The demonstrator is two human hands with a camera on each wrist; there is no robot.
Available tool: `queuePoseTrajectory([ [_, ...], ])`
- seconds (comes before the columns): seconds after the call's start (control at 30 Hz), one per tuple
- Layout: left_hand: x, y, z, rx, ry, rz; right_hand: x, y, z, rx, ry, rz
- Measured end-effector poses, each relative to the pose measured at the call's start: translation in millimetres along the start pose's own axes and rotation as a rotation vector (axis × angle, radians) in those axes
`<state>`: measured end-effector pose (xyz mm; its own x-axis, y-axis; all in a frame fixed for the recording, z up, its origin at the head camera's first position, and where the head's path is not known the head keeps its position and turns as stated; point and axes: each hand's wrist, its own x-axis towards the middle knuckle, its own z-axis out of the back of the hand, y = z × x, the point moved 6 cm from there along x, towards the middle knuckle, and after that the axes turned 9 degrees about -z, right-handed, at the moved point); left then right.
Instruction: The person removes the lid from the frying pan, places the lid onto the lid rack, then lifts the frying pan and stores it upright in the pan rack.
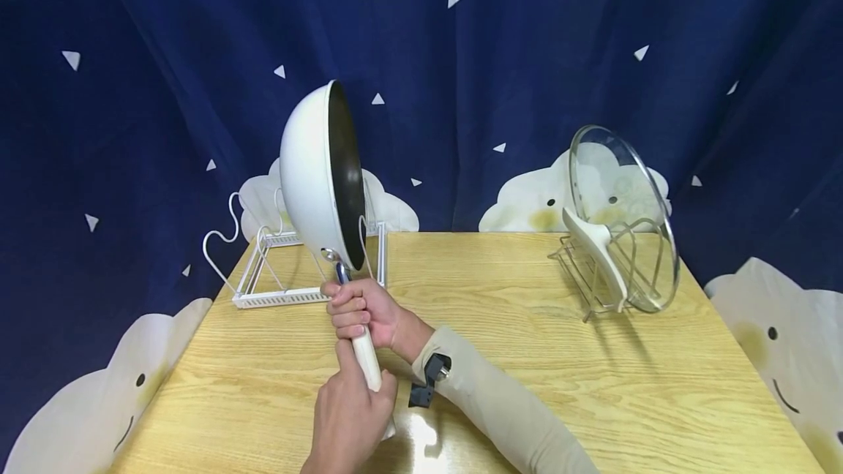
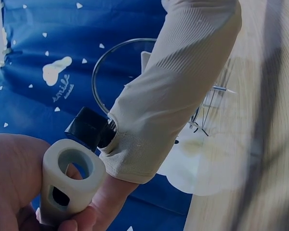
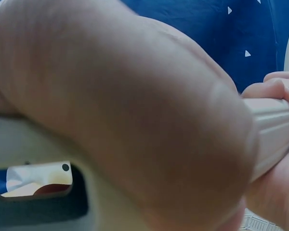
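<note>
A white wok (image 1: pixel 306 167) with a dark inside is held on edge, its open side facing right. Its pale handle (image 1: pixel 366 360) slants down toward me. My right hand (image 1: pixel 372 309) wraps its fingers around the handle close to the pan. Lower down, my left hand (image 1: pixel 349 408) grips the same handle near its end. In the left wrist view, the handle's end (image 2: pixel 82 192) shows a round hole and a side slot. My left hand (image 3: pixel 159 120) fills much of the right wrist view. The wok overlaps a white rack (image 1: pixel 283 298) behind it.
At the right, a glass lid (image 1: pixel 670 240) with a white grip (image 1: pixel 596 251) leans upright in a wire stand (image 1: pixel 588 284). Both racks stand on a wooden table (image 1: pixel 474 291). Behind it hangs a dark blue curtain (image 1: pixel 421 42) with white triangles and clouds.
</note>
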<state>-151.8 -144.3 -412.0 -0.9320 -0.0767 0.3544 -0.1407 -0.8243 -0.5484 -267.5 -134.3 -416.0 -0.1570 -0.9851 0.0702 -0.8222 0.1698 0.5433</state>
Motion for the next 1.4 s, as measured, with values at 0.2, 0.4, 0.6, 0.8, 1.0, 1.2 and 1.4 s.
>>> queuePoseTrajectory([
  [0.2,-1.0,0.8,-2.2,-0.003,0.009,0.009,-0.6,-2.2,4.2,0.001,-0.010,0.003],
  [0.4,-2.2,1.3,-4.9,-0.004,0.020,0.017,-1.2,-5.2,8.4,0.002,-0.023,0.001],
  [0.6,-3.6,2.7,-7.3,-0.013,0.037,0.043,-1.6,-8.6,11.9,0.018,-0.023,-0.007],
  [0.8,-4.6,3.6,-10.0,-0.018,0.036,0.046,-3.4,-10.8,14.5,0.032,-0.016,-0.008],
  [1.0,-6.0,4.5,-13.0,-0.020,0.037,0.049,-4.2,-13.0,17.7,0.050,-0.011,-0.009],
  [1.2,-6.7,5.9,-13.6,-0.002,0.040,0.056,-3.7,-14.9,20.7,0.063,-0.021,-0.005],
  [1.4,-6.0,5.8,-13.7,0.006,0.041,0.051,-3.9,-15.5,23.0,0.091,-0.025,-0.005],
])
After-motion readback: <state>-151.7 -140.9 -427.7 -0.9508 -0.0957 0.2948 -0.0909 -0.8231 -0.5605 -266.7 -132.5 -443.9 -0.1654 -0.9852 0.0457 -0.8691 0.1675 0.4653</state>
